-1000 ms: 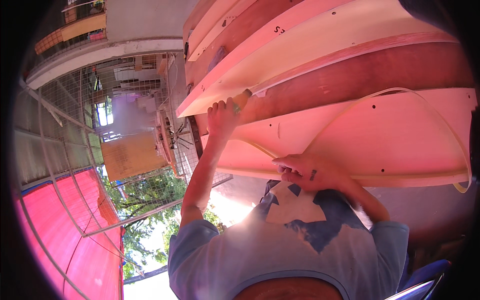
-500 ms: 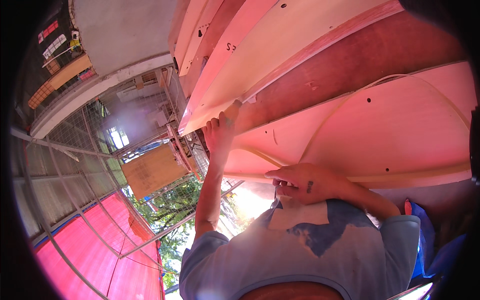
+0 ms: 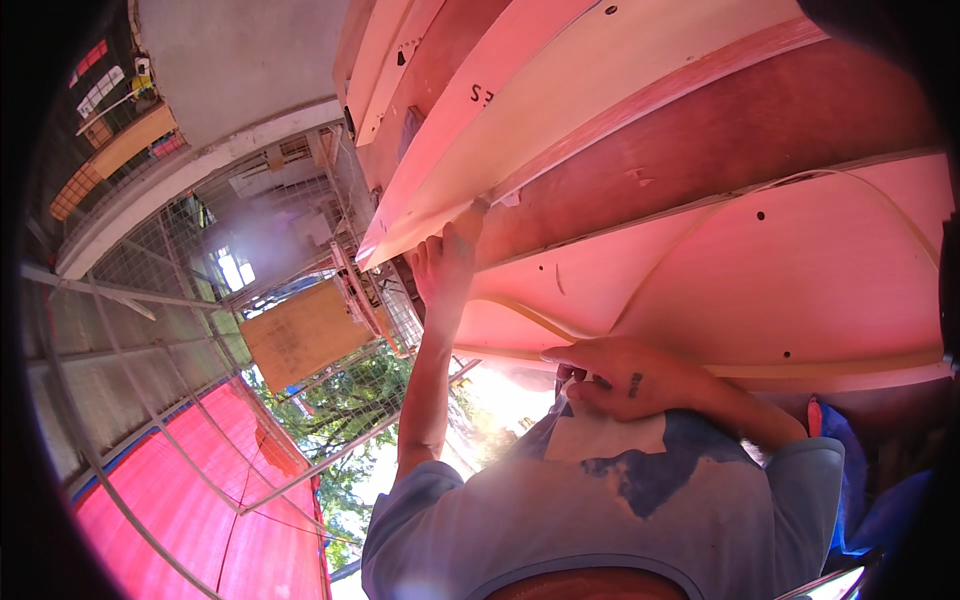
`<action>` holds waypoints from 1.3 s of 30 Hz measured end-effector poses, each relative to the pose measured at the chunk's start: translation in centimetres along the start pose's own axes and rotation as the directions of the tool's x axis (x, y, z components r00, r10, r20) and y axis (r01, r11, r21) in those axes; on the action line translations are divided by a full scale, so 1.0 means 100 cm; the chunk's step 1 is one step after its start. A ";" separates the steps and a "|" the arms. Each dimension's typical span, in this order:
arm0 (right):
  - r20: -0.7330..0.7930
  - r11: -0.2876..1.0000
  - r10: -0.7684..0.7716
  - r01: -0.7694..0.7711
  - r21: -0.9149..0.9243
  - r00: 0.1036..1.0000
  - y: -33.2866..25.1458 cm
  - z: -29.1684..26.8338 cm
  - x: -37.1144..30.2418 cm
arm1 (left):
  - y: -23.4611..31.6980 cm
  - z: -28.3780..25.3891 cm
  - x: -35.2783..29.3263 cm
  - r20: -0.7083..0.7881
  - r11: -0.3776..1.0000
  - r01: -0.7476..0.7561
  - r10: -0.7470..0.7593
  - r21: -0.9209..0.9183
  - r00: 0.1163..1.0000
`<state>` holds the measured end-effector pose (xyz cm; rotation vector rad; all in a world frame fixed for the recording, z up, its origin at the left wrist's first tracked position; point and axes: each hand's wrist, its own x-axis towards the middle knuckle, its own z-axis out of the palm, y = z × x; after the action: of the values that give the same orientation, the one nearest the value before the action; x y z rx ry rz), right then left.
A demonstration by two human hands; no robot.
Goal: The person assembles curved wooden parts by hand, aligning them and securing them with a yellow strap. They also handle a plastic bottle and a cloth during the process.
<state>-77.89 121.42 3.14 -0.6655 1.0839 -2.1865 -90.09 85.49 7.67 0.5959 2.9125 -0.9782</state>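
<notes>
My left hand (image 3: pixel 445 265) reaches up on the left, its fingers curled at the lower edge of a long pale board (image 3: pixel 500 150) with drilled holes. The board leans over a reddish-brown panel (image 3: pixel 690 130). My right hand (image 3: pixel 632 380) is in front of my chest, by the near edge of a wide pale panel (image 3: pixel 700 270) with small holes. Its fingers are curled in; what they hold, if anything, is hidden. Across the wide panel a thin tan strip (image 3: pixel 660 258) makes a large loop, and another length of it runs down toward the right hand.
More long boards (image 3: pixel 395 70) stand at the upper left. Beyond is a wire mesh fence (image 3: pixel 170 240) with a brown board (image 3: pixel 305 330) by it. A bright pink sheet (image 3: pixel 220 480) is at lower left, a blue bag-like thing (image 3: pixel 850 490) at lower right.
The boards and both hands appear slightly lower and to the right in the view. The left hand stays at the board's edge, and the right hand stays curled by the panel.
</notes>
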 end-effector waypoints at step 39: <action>-0.146 0.064 0.376 -0.182 -0.981 0.915 0.057 -0.069 0.222 | 0.005 0.043 -0.020 -0.035 0.890 0.237 -0.272 -0.391 0.962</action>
<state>-96.16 106.70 -1.52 -0.9893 2.3606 -0.6925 -88.57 82.63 4.15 0.2441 3.1901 -0.3679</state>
